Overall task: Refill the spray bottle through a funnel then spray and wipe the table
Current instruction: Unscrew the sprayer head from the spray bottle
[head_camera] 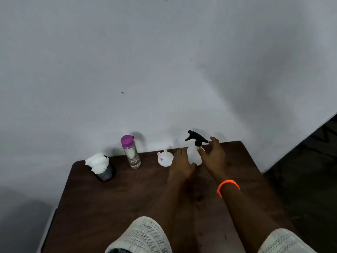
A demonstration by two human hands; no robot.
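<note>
A white spray bottle (194, 155) with a black trigger head stands upright near the far edge of the dark wooden table (127, 198). My left hand (181, 162) rests against the bottle's left side near its base. My right hand (213, 156) curls around its right side below the black head, fingers apart. A white funnel (165, 158) lies spout-up just left of my left hand. A clear water bottle (131, 152) with a purple cap stands further left.
A dark cup (106, 173) stuffed with white tissue stands at the table's far left corner. A grey wall rises right behind the objects. Dark floor lies beyond the table's right edge. An orange band circles my right wrist.
</note>
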